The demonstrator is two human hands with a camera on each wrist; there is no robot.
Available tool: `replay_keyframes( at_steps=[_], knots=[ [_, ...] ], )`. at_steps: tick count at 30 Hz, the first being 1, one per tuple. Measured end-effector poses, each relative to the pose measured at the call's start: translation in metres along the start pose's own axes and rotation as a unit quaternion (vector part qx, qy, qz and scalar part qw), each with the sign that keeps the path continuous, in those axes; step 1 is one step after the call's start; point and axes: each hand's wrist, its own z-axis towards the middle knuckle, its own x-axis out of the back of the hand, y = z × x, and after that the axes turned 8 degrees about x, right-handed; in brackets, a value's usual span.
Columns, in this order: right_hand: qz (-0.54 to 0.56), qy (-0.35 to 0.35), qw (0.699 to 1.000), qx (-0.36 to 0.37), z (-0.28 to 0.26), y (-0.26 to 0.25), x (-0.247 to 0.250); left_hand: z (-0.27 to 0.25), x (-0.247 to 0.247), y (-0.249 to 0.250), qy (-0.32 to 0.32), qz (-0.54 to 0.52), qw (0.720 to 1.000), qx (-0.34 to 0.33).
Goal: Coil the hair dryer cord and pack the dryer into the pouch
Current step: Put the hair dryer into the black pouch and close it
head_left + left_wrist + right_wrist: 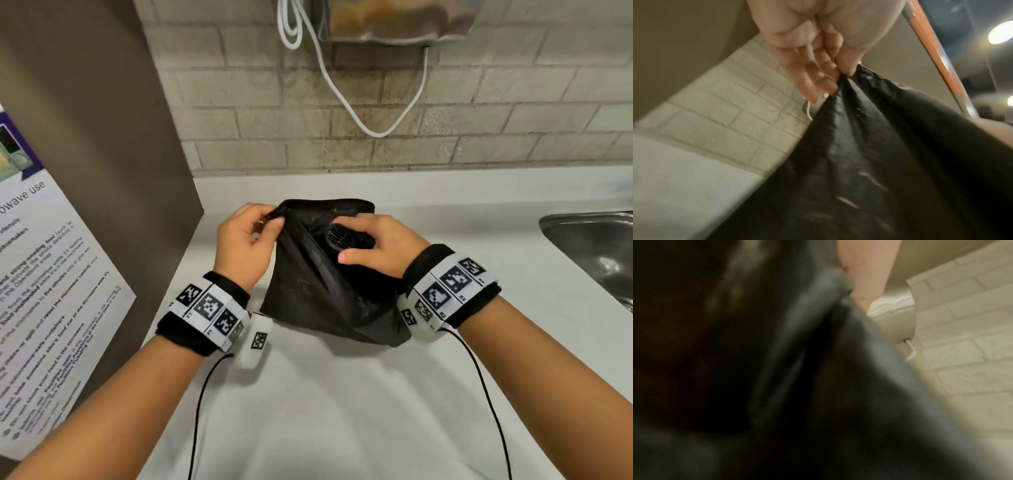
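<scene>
A black fabric pouch (pixel 308 294) lies on the white counter (pixel 342 394) with its mouth facing away from me. My left hand (pixel 246 236) pinches the pouch's rim at its upper left corner and holds it up; the left wrist view shows the left hand (pixel 818 65) with thumb and fingers nipping the gathered pouch (pixel 869 154). My right hand (pixel 380 246) grips the black hair dryer (pixel 337 236), whose round grille end shows in the pouch's mouth. The rest of the dryer and its cord are hidden. The right wrist view is blurred dark pouch (pixel 818 386).
A steel sink (pixel 589 246) is set into the counter at the right. A brown panel (pixel 102 137) with a printed notice (pixel 41 291) walls off the left. A white cable (pixel 342 96) hangs down the tiled wall from a steel box (pixel 394 20).
</scene>
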Motion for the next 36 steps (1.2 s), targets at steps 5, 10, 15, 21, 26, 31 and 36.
replay_keyframes(
  at_steps=[5, 10, 15, 21, 26, 31, 36],
  knots=[
    [-0.023, -0.011, 0.999, 0.018, -0.001, -0.008, -0.012, -0.012, -0.027, 0.007, -0.167, -0.113, 0.980, 0.007],
    [0.028, 0.057, 0.997, 0.043, 0.007, -0.006, -0.020, -0.011, -0.036, 0.002, -0.277, -0.002, 0.957, -0.084],
    [0.083, 0.089, 0.992, 0.021, 0.005, 0.004, -0.004, -0.002, -0.039, -0.006, -0.232, 0.096, 0.960, -0.125],
    [0.021, 0.329, 0.923, -0.197, -0.023, 0.065, 0.053, 0.017, -0.023, -0.012, -0.058, -0.005, 0.998, -0.030],
    [0.025, 0.272, 0.921, -0.277, -0.024, 0.090, 0.052, 0.019, -0.021, -0.010, -0.070, 0.024, 0.997, 0.013],
    [-0.025, 0.200, 0.950, -0.239, -0.012, 0.068, 0.051, 0.020, -0.020, -0.011, -0.061, 0.024, 0.998, 0.025],
    [0.018, 0.223, 0.975, -0.012, 0.016, -0.019, 0.017, 0.016, -0.025, -0.008, -0.074, 0.033, 0.996, 0.022]
  ],
)
